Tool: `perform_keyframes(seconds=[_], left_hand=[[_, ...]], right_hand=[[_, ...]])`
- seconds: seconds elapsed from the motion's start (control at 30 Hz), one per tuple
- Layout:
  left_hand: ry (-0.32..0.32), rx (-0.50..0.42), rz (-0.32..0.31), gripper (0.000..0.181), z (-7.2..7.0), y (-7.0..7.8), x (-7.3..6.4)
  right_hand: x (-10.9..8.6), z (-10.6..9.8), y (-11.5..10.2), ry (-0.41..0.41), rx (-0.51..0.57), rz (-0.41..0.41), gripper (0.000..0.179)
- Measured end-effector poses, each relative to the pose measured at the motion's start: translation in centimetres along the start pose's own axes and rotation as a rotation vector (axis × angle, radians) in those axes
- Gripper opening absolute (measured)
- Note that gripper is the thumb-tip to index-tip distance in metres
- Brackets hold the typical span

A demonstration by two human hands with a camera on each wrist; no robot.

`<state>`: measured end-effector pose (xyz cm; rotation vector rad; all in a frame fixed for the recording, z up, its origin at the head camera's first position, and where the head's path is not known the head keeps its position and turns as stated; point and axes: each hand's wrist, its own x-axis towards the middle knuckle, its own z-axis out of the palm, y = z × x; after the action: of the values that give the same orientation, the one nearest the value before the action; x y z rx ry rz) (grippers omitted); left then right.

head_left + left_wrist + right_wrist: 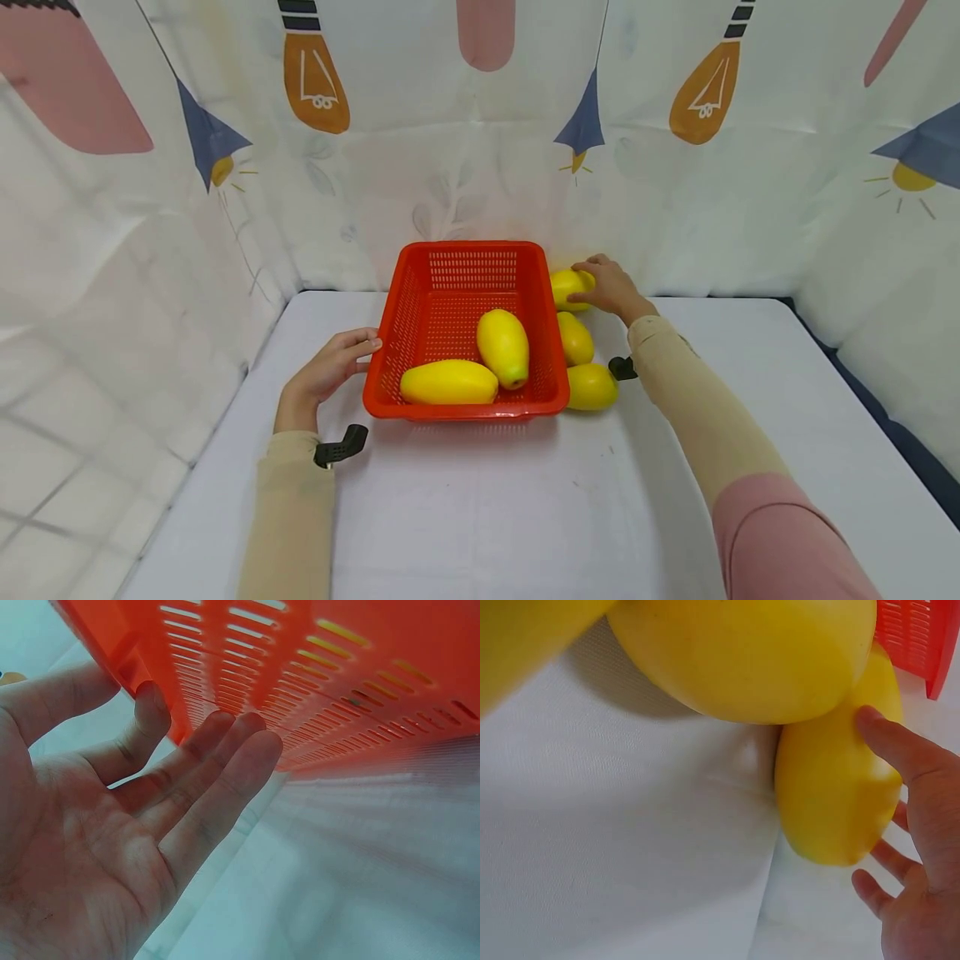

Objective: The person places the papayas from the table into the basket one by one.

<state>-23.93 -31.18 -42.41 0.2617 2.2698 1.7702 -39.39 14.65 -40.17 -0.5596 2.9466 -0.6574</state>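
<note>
A red plastic basket (468, 412) with slotted walls stands on the table and holds two yellow papayas, one papaya (450, 382) lying sideways and another papaya (504, 346) pointing to the front. At its left side, my left hand (333, 371) grips the rim between thumb and a bent finger, while the other fingers (217, 791) extend below along the outer wall. Beyond the basket's right wall, my right hand (611, 287) holds the farthest papaya (567, 289), thumb on one side and fingers around the other. In the right wrist view this papaya (836, 795) touches a neighbouring one.
Two more papayas lie along the basket's right side, a middle one (575, 339) and a nearer one (592, 387). A white cloth covers the table (480, 517). Behind it hangs a printed curtain (480, 167), close to the basket's far side.
</note>
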Motion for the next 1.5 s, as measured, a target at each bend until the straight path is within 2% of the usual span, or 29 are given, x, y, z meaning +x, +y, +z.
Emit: perform_keyframes(seconds=[0.23,0.4,0.67,0.8,1.07,1.5], left_hand=[[-0.008,-0.004,0.003,0.045,0.1,0.1,0.0],[-0.02,-0.023,0.011,0.044,0.1,0.0,0.0],[-0.021,-0.028,0.012,0.044,0.1,-0.1,0.0],[-0.026,-0.027,0.015,0.044,0.0,-0.1,0.0],[-0.019,-0.013,0.012,0.045,-0.1,-0.1,0.0],[-0.015,-0.008,0.011,0.046,-0.1,-0.1,0.1]], right_hand=[[-0.1,0.1,0.0,-0.01,0.077,0.029,0.063],[-0.2,0.0,0.0,-0.041,0.12,0.05,0.062],[-0.4,-0.1,0.3,-0.086,0.114,0.047,0.075],[-0.6,0.0,0.7,-0.115,0.124,0.071,0.082],[-0.5,0.3,1.2,-0.123,0.158,0.091,0.082],[-0.7,0.2,1.3,-0.116,0.144,0.079,0.083]])
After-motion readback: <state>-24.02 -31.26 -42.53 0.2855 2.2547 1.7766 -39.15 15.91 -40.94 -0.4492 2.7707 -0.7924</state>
